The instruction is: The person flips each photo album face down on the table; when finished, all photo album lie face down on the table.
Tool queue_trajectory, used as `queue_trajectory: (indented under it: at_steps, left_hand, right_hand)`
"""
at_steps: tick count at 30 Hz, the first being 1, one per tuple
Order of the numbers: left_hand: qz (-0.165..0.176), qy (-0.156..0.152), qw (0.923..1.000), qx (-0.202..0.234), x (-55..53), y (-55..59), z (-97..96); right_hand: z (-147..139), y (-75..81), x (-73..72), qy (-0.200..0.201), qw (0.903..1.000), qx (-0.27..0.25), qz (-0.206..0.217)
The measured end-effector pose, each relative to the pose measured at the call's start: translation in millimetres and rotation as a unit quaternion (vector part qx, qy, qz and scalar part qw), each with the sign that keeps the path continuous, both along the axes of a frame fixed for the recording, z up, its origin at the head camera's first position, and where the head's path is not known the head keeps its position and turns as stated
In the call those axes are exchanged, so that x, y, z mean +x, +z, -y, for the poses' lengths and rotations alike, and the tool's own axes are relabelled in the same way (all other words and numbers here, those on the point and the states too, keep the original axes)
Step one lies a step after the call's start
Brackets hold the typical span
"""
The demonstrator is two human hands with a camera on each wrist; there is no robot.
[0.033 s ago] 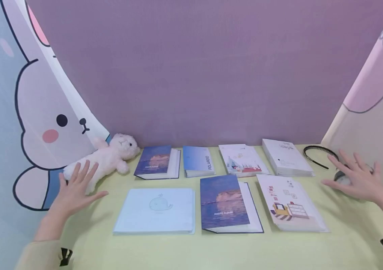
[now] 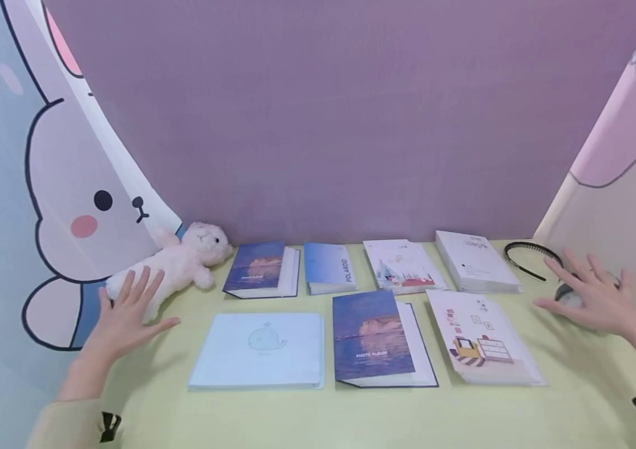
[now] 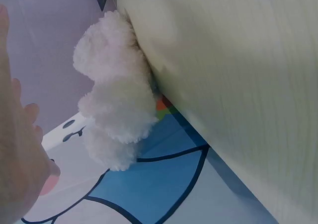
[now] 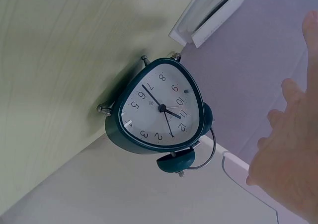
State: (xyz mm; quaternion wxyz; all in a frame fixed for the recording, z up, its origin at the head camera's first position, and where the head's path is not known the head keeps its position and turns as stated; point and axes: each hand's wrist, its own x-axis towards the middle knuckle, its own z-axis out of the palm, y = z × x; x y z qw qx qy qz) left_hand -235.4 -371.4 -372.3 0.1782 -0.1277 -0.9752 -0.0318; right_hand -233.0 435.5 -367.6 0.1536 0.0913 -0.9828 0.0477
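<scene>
My left hand [image 2: 127, 317] is held with its fingers spread at the left, overlapping the rear of a white plush animal [image 2: 174, 268] in the head view. Fluffy from end to end, the toy [image 3: 117, 95] lies beside that hand in the left wrist view. At the right, my right hand [image 2: 598, 299] has spread fingers too and partly hides a dark green alarm clock [image 2: 567, 296]. The right wrist view shows the clock [image 4: 161, 105] standing on its feet, with twin bells and a handle, apart from the hand. Both hands hold nothing.
Between the hands lie a whale album [image 2: 256, 352], two sunset photo albums [image 2: 371, 337] [image 2: 253, 268], a blue Polaroid album [image 2: 329, 265], and white albums [image 2: 481, 337] [image 2: 402, 265] [image 2: 475, 262]. A black headband [image 2: 531, 246] lies back right. A purple panel [image 2: 323, 125] rises behind the table [image 2: 295, 418].
</scene>
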Motion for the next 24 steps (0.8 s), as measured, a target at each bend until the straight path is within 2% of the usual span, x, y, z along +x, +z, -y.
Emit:
queue_trajectory:
  at_steps: [10,24]
  left_hand:
    - [-0.003,-0.006,1.0000,0.007,0.5,5.8,-3.3]
    - [-0.002,-0.003,1.0000,0.003,1.1,1.8,-1.4]
  right_hand:
    - [3.6,3.9,5.8,0.001,1.0000,0.006,-0.005]
    - [0.8,2.6,8.1,0.003,0.9997,-0.009,-0.021]
